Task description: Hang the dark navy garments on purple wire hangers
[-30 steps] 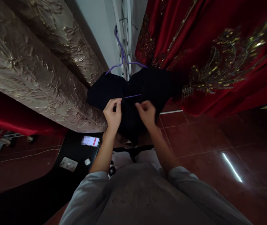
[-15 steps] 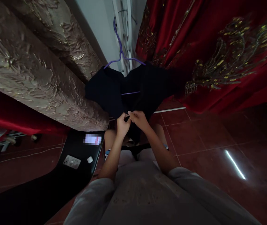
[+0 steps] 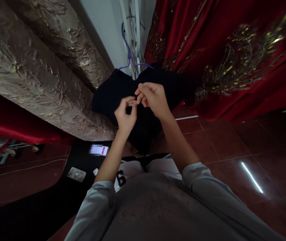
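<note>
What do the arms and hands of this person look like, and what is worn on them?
The left hand and right hand are bare, with no gloves or watch visible. The forearms are uncovered too. Loose, pale grey sleeves end near the elbows, with soft folds, and belong to a grey top.

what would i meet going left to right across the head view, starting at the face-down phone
face-down phone → lit phone → left hand → right hand → gold sequin motif
</note>
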`<act>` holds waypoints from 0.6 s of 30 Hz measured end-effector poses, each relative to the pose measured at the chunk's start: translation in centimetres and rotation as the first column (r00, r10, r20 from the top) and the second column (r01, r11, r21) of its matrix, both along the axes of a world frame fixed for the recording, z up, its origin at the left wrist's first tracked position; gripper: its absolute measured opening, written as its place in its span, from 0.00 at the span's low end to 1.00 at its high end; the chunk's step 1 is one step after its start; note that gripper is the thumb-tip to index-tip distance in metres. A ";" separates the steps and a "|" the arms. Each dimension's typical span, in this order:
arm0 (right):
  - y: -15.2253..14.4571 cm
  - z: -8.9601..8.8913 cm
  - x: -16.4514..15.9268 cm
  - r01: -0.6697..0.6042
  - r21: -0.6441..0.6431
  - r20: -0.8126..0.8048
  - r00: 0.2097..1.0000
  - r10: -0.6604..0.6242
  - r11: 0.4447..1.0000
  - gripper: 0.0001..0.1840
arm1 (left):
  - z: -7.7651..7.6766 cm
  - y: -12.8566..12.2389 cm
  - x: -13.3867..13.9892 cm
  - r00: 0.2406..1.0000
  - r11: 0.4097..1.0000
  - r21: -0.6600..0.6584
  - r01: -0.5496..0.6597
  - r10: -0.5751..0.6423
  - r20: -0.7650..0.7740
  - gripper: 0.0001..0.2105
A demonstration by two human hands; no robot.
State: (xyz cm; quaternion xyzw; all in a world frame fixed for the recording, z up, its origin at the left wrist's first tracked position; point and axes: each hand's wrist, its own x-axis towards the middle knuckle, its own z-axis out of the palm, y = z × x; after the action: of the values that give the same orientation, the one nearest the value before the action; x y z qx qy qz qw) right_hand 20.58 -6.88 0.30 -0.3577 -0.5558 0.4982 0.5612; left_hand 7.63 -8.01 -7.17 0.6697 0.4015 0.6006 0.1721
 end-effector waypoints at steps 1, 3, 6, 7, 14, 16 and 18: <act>-0.1 -0.2 0.1 -0.010 0.001 0.005 1.000 0.010 1.000 0.24 | 1.8 0.3 -0.2 1.000 0.999 0.035 -0.008 0.008 0.016 0.13; -0.1 -0.3 0.2 -0.014 0.011 0.019 1.000 0.014 1.000 0.24 | 4.5 0.8 -0.6 0.999 0.999 0.048 0.018 -0.016 -0.027 0.20; -0.1 0.1 0.4 -0.008 0.028 0.058 0.998 0.006 1.000 0.23 | 6.4 1.5 -0.9 0.987 0.996 0.038 0.075 -0.068 -0.145 0.20; -0.1 0.3 0.5 -0.005 0.033 0.076 0.997 0.003 0.999 0.23 | 6.5 1.5 -0.9 0.983 0.996 0.034 0.086 -0.079 -0.168 0.16; 0.1 -2.5 0.5 0.153 0.045 0.287 0.945 -0.160 0.987 0.18 | 7.3 1.5 -2.5 0.995 0.990 0.110 -0.092 0.094 -0.015 0.12; -0.3 -4.5 -0.1 0.179 -0.009 0.316 0.934 -0.167 0.984 0.17 | 7.6 2.9 -5.0 0.963 0.947 0.190 -0.258 0.236 0.131 0.11; -0.8 -6.2 -0.9 0.162 -0.039 0.305 0.942 -0.143 0.986 0.17 | 6.7 4.7 -7.9 0.896 0.914 0.142 -0.379 0.324 0.304 0.11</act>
State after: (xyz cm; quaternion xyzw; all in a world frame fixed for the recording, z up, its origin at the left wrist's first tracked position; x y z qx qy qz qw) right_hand 19.73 -7.67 -5.87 -0.4890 -0.5893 0.4103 0.4953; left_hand -0.31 -3.27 -0.50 0.5097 0.4269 0.7455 0.0468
